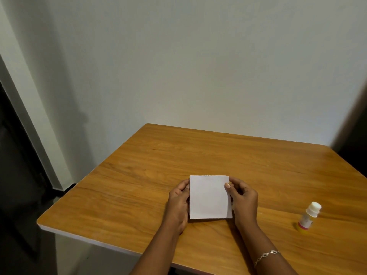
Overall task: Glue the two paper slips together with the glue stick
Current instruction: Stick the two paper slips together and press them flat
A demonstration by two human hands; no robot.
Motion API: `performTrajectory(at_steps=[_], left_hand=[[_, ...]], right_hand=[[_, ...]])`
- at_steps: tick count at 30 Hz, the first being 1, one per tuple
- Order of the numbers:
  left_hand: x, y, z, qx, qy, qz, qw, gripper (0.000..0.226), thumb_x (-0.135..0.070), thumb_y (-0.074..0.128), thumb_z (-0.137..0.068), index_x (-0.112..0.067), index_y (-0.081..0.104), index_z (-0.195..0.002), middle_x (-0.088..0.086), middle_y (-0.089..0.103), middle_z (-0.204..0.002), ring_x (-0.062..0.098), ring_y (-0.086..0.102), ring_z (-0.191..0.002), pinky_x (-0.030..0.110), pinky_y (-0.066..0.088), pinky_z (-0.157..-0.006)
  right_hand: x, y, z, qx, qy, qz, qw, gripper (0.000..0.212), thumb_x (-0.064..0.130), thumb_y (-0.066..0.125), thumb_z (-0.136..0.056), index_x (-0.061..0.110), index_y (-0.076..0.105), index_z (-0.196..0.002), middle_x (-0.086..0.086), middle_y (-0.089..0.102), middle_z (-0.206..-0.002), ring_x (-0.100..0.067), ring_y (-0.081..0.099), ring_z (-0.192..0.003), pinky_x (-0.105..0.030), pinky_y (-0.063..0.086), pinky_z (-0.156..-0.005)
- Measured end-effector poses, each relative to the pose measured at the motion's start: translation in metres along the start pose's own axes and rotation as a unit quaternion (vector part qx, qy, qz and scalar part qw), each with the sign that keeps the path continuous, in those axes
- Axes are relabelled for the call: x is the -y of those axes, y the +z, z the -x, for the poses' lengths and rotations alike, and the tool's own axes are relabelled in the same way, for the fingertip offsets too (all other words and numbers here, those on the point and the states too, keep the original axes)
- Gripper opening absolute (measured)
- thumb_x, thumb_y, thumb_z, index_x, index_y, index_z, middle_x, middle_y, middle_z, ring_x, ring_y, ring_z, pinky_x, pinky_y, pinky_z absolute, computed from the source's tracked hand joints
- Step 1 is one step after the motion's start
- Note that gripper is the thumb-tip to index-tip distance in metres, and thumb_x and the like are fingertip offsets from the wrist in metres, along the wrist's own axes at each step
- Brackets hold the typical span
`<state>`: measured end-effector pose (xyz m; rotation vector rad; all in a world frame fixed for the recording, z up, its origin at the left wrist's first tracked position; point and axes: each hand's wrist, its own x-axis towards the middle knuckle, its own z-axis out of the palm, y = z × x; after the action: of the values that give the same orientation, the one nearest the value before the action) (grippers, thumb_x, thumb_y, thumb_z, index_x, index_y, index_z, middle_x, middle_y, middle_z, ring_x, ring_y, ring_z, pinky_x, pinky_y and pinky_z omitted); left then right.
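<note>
Thin, light and floppy, the 2 paper slips [208,197] would likely crease easily. The left hand [178,199] and right hand [245,199] pinch their opposite side edges, a sound hold.

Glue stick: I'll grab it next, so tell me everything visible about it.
The glue stick stands upright on the table, well right of the paper. It looks plastic: white rounded top over a wider collar, pale labelled body, red band, yellow base. Only the table touches it; it is slightly blurred.
</note>
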<state>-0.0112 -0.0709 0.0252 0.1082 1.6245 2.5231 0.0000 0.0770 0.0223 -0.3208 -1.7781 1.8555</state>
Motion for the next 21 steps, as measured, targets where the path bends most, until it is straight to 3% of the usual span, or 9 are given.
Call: performTrajectory(at_steps=[6, 13, 21], left_hand=[[0.001, -0.001, -0.002, -0.003, 0.0, 0.004, 1.0, 0.02, -0.012, 0.046, -0.095, -0.016, 0.064, -0.101, -0.003, 0.075, -0.08, 0.01, 0.069, -0.071, 0.024, 0.055, -0.056], [0.003, -0.002, -0.003, -0.005, 0.0, -0.005, 1.0, 0.02, -0.013, 0.047, -0.095, -0.012, 0.063, -0.107, 0.0, 0.074, -0.085, 0.011, 0.069, -0.073, 0.024, 0.054, -0.055], [0.003, -0.002, -0.002, 0.007, 0.013, -0.009, 1.0, 0.02, -0.012, 0.044, -0.096, -0.014, 0.064, -0.099, -0.004, 0.075, -0.077, 0.007, 0.068, -0.068, 0.021, 0.054, -0.053]], right_hand=[[-0.001, -0.001, -0.001, 0.003, 0.016, 0.012, 1.0, 0.015, 0.005, 0.061, -0.084, 0.013, 0.067, -0.094, 0.002, 0.068, -0.085, -0.014, 0.061, -0.078, -0.029, 0.046, -0.064], [0.007, -0.002, 0.0, 0.027, 0.053, -0.021, 0.998, 0.015, 0.002, 0.058, -0.085, 0.011, 0.064, -0.096, 0.0, 0.066, -0.08, -0.011, 0.06, -0.071, -0.022, 0.048, -0.057], [0.009, -0.003, -0.001, 0.026, 0.074, -0.03, 0.996, 0.01, 0.003, 0.06, -0.085, 0.009, 0.066, -0.09, -0.006, 0.066, -0.079, -0.017, 0.059, -0.07, -0.028, 0.045, -0.058]])
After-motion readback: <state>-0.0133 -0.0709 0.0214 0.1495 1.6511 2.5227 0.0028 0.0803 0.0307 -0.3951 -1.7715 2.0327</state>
